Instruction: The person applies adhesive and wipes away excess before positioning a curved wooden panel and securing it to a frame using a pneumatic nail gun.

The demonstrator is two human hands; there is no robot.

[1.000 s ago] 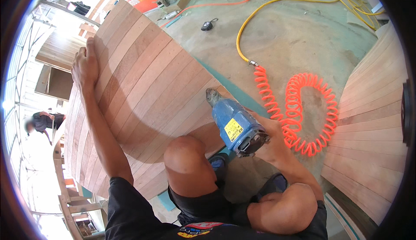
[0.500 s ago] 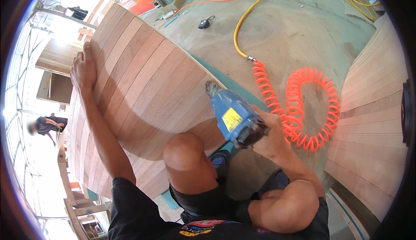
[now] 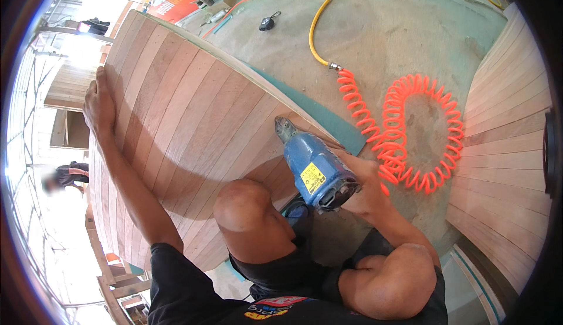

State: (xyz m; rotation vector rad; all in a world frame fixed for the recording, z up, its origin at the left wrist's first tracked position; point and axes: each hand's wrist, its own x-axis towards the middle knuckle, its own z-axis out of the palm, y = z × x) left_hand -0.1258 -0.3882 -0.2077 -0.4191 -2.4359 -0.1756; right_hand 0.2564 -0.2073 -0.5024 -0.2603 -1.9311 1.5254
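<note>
A wide panel of reddish wooden slats [image 3: 176, 126] stands tilted in front of me. My left hand [image 3: 98, 105] lies flat on its upper left edge, fingers together. My right hand [image 3: 363, 181] grips a blue pneumatic nail gun [image 3: 314, 167], whose nose points at the panel's right edge near my raised knee [image 3: 243, 205]. A coiled orange air hose [image 3: 410, 137] runs from the tool to a yellow hose [image 3: 319, 26] on the concrete floor.
A second slatted wooden panel [image 3: 504, 149] stands at the right. A strip of green mat [image 3: 328, 120] lies under the first panel. A small black object [image 3: 267, 23] and tools lie on the far floor. Another person [image 3: 64, 175] is far left.
The nail gun has shifted slightly, its nose now closer to the panel's edge. My left hand keeps its place on the panel.
</note>
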